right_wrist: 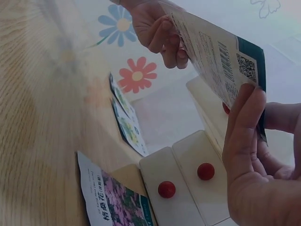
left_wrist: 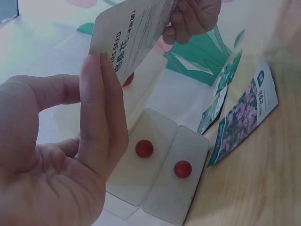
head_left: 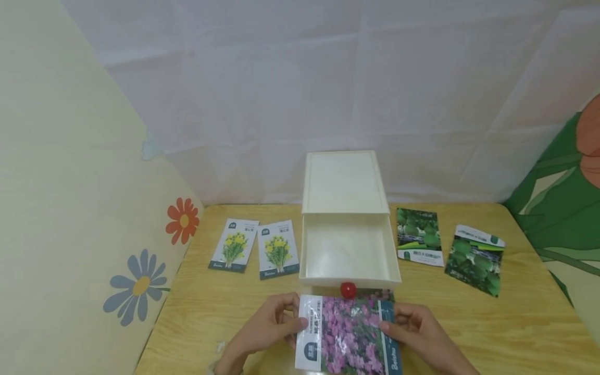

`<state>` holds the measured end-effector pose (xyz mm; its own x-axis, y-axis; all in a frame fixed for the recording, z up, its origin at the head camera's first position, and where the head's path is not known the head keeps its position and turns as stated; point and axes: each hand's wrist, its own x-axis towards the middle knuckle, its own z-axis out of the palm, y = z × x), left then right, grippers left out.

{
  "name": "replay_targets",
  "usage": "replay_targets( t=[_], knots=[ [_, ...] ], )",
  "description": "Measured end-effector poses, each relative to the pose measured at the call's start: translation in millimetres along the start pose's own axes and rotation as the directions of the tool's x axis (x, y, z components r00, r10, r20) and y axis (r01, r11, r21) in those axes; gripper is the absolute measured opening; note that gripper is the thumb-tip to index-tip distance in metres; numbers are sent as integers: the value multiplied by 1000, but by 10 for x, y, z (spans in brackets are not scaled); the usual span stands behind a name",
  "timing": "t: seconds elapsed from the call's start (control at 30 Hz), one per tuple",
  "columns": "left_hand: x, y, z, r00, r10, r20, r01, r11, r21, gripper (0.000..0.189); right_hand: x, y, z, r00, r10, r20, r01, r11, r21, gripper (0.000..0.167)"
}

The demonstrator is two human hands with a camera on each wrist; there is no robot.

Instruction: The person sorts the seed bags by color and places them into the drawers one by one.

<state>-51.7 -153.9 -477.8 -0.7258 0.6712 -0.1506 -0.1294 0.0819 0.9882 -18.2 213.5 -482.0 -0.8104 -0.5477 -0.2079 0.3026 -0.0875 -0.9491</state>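
Note:
Both hands hold up a seed packet (head_left: 351, 333) printed with pink-purple flowers, in front of an open drawer. My left hand (head_left: 269, 325) pinches its white left edge, thumb on the front and fingers behind. At the dark teal right edge my right hand (head_left: 422, 330) pinches it the same way. The packet's back, with a barcode and QR code, faces the right wrist view. A second pink-flower packet (right_wrist: 115, 197) lies on the table before the drawer unit; in the head view the held packet mostly hides it. The pulled-out top drawer (head_left: 349, 250) has a red knob (head_left: 348, 290).
Below the open drawer, two drawers (left_wrist: 162, 181) with red knobs are closed. Left of the white drawer unit (head_left: 344, 179) lie two yellow-flower packets, one (head_left: 234, 246) partly touching the other (head_left: 278, 250). Two green packets, one (head_left: 419, 237) nearer and another (head_left: 475, 259), lie right.

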Motion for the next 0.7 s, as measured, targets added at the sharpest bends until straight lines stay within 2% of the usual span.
replay_targets(
  t=[0.07, 0.2, 0.43, 0.6, 0.7],
  knots=[
    [-8, 25, 8, 1000, -8, -3, 8, 1000, 4, 20, -15, -20, -4, 1000, -8, 15, 8, 1000, 22, 22],
    [-27, 79, 27, 1000, -28, -15, 28, 1000, 8, 20, -38, -54, -13, 999, -1, 38, -2, 998, 60, 27],
    [-55, 133, 35, 1000, -9, -2, 9, 1000, 3, 19, -60, -109, 26, 998, -20, 64, 14, 997, 82, 28],
    [-64, 182, 58, 1000, 5, -10, -5, 1000, -8, 20, -88, -147, 48, 999, -27, 31, 26, 999, 42, 24],
    [-68, 213, 70, 1000, 2, -21, -2, 1000, -13, 21, -100, -162, 50, 1000, -16, 4, 16, 1000, 12, 29]
  ],
)
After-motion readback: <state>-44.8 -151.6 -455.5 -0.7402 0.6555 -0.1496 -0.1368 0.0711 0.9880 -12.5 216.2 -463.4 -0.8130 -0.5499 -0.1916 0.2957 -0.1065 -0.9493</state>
